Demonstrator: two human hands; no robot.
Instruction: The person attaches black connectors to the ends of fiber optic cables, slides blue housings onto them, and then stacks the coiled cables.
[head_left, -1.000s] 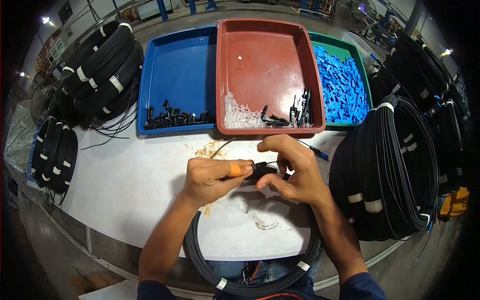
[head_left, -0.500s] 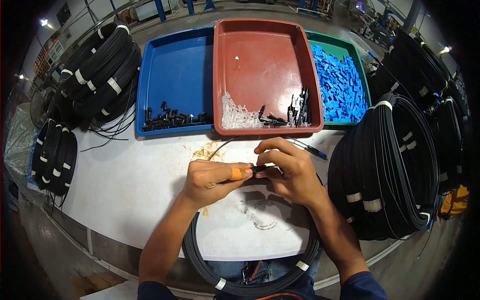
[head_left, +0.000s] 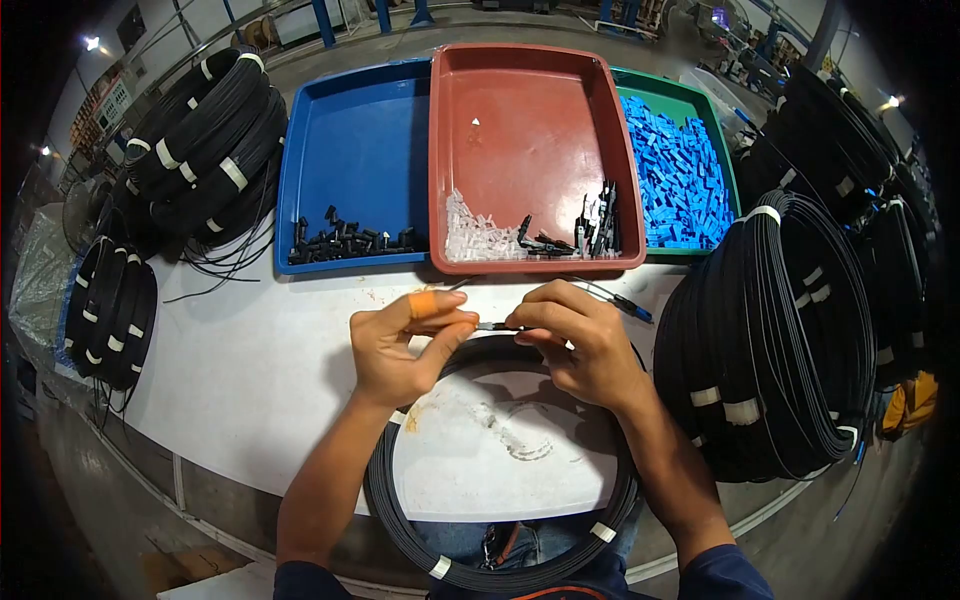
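In front of the trays, a small cable connector (head_left: 488, 326), black with a grey tip, lies level between my two hands. My left hand (head_left: 405, 345), orange tape round one finger, pinches its tip end between thumb and fingers. The black body is gripped by the thumb and fingertips of my right hand (head_left: 580, 345), which hide much of it. Below my hands, a coil of black cable (head_left: 383, 485) bound with white tape rests partly on the white table (head_left: 250, 400) and hangs over its front edge. Another cable end with a blue-tipped connector (head_left: 632, 308) lies beyond my right hand.
A blue tray (head_left: 360, 130) holds black parts. The red tray (head_left: 530, 120) has clear and black pieces; a green tray (head_left: 690, 95) holds blue connector parts. Large black cable coils stand at left (head_left: 200, 150) and right (head_left: 760, 340), close to my right forearm.
My left hand has shifted slightly left and up, its taped finger now raised. More of the connector, with its grey tip, shows between my hands. My right hand stays nearly in place.
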